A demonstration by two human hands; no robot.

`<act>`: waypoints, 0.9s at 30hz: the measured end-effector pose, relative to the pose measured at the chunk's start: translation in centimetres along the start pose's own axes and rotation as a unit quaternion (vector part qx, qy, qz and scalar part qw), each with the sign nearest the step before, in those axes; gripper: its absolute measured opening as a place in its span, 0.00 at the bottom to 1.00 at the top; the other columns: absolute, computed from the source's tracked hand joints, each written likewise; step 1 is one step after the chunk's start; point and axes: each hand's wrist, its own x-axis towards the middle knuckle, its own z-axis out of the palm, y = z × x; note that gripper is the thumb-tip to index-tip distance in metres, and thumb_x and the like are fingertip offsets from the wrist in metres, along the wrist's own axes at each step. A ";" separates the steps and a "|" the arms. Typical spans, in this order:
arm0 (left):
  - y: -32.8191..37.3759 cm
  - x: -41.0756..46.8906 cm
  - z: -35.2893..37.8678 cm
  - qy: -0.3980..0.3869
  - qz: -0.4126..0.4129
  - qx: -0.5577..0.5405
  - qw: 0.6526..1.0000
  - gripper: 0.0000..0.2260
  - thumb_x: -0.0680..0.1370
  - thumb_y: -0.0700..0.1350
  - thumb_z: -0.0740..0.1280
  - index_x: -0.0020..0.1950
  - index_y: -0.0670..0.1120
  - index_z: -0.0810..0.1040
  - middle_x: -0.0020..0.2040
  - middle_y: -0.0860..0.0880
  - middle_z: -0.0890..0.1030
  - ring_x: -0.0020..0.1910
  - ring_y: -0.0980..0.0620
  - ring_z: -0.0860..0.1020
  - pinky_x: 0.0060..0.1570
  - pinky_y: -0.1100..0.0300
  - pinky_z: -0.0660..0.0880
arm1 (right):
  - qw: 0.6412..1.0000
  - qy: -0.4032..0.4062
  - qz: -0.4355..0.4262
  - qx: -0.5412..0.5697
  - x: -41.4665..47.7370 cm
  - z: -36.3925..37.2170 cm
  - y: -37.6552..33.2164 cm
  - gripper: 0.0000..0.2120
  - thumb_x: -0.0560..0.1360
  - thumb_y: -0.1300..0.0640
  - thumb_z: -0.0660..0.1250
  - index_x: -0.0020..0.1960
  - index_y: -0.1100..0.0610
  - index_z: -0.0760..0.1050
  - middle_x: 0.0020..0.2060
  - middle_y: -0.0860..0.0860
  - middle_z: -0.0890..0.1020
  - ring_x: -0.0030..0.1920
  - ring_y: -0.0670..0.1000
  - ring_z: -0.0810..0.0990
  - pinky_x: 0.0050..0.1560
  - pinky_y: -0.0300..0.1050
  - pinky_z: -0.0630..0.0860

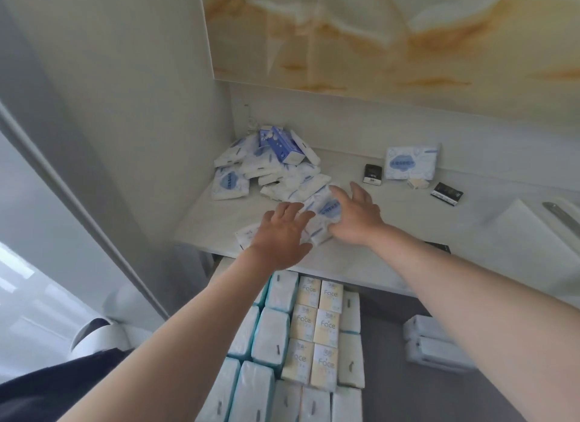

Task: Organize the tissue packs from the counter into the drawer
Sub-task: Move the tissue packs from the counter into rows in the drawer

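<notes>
Two hands are out over a pale, faintly veined counter [408, 239], set in a white alcove with a cream-and-amber marbled panel [376, 38] on the wall beyond the fingertips. Below the wrists, the drawer [392, 324] stands open, with a grey floor showing on the right hand's side. It holds rows of white-and-teal packs [270, 337] and a block of yellow packs [317, 330] marked "Face".

Past the right hand, a larger pack [411, 162] stands upright against the back wall. A small black box [373, 173] sits just beside it and a second black box [447, 194] lies further out. At the far right something white with a metal strip is cut off by the frame; what it is, hard to say. The print on the blue-and-white wrappers is too blurred to read.

Now the grip: the left hand [282, 236] lies flat with its fingers spread. The right hand [357, 220] has its fingers stretched out. A blue-printed tissue pack [326, 212] sits between them, touched from both sides, and neither hand is curled round it. How the right thumb lies against it, I can't tell. Another pack [246, 234] peeks out at the left hand's outer edge, partly covered. The loose pile of packs [266, 167] lies beyond the left fingertips, towards the corner.
</notes>
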 end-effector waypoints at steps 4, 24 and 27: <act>-1.3 3.0 0.5 0.034 -0.036 0.008 0.999 0.30 0.79 0.54 0.60 0.78 0.51 0.55 0.78 0.49 0.57 0.76 0.47 0.55 0.72 0.48 0.58 | 0.997 -0.070 -0.012 0.020 3.7 1.1 -1.5 0.43 0.72 0.51 0.66 0.79 0.37 0.46 0.81 0.48 0.42 0.80 0.55 0.39 0.76 0.64 0.44; -3.5 7.1 1.8 0.138 0.034 0.012 0.990 0.20 0.72 0.44 0.69 0.64 0.52 0.78 0.67 0.46 0.72 0.63 0.43 0.70 0.58 0.49 0.67 | 0.998 0.035 -0.053 0.031 9.4 0.8 3.9 0.13 0.79 0.61 0.62 0.60 0.50 0.78 0.60 0.49 0.80 0.61 0.55 0.77 0.60 0.48 0.72; -2.0 7.3 2.4 0.090 0.040 -0.020 0.995 0.15 0.76 0.50 0.65 0.63 0.55 0.79 0.65 0.50 0.72 0.63 0.46 0.67 0.59 0.52 0.63 | 0.999 0.016 -0.032 0.028 9.2 0.0 5.0 0.09 0.77 0.52 0.67 0.58 0.47 0.77 0.57 0.45 0.82 0.57 0.52 0.79 0.58 0.45 0.73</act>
